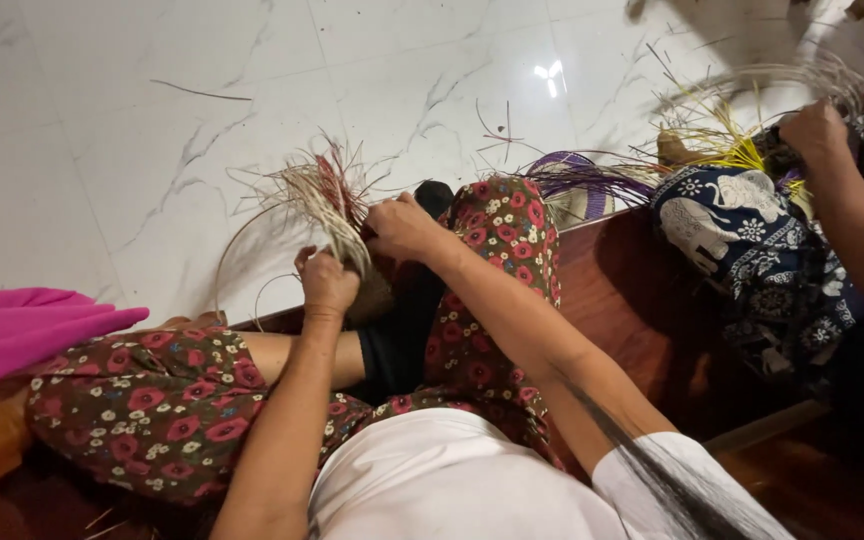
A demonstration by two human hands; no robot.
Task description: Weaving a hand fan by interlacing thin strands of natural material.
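Both hands are on the weave (337, 215), a half-made piece of pale straw with loose ends fanning up and away from the fingers and a few red strands running through it. The left hand (329, 282) is closed around its lower part, knuckles up, gripping the bundle from beneath. The right hand (404, 228) sits just beside and slightly above the left, fingers curled shut on the strands at the weave's near edge, so the piece is pinched between the two. Below the hands lie the floral trousers (172, 395), one knee raised under the right forearm, and something dark (402, 335) lies between the legs; what it is cannot be told. Beyond the hands spreads a white marble floor (152, 130), with stray straws (200, 93) scattered well apart from the work. Far off to the left of the left hand lies a pink cloth (22, 325). Off to the right of the right hand, purple strands (577, 178) lie at the edge of the wooden platform (642, 300), and further right another person's hand (814, 130) grips a separate bundle of yellow straw (727, 145) over blue patterned fabric (752, 240).
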